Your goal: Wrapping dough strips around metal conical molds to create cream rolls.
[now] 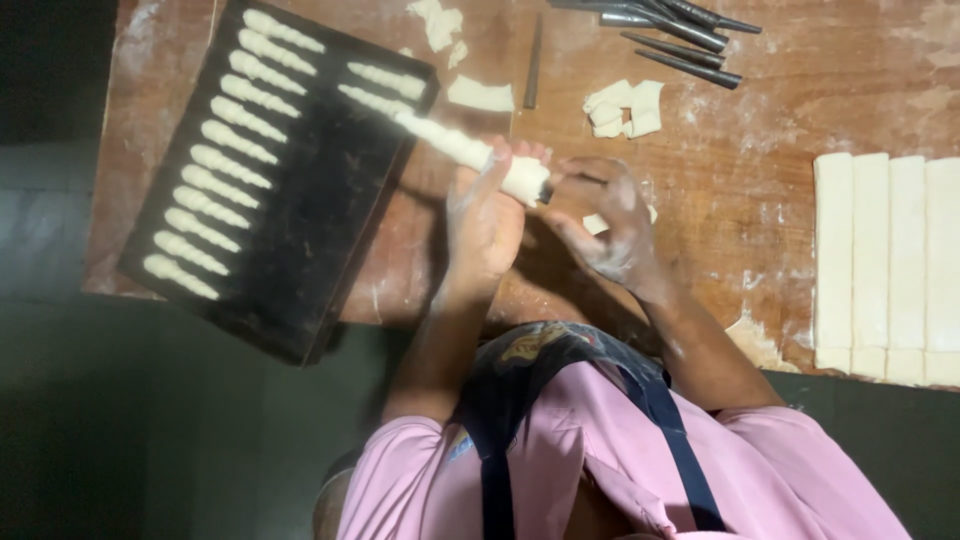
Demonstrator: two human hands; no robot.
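My left hand point(482, 218) grips a long cone wrapped in a spiral of white dough point(468, 150), held slanted above the floured wooden table point(760, 150) with its thin tip pointing up-left over the tray's corner. The fingers of my right hand point(608, 215) pinch the cone's wide end, where the dark mould shows. A small scrap of dough point(594, 224) lies under my right hand. Both hands are dusted with flour.
A black tray point(300, 240) at the left holds several dough-wrapped cones in two rows. Bare metal cone moulds point(670, 35) lie at the top. Long dough strips point(885, 265) lie at the right. Dough scraps point(625, 108) and a thin dark tool point(533, 60) lie between.
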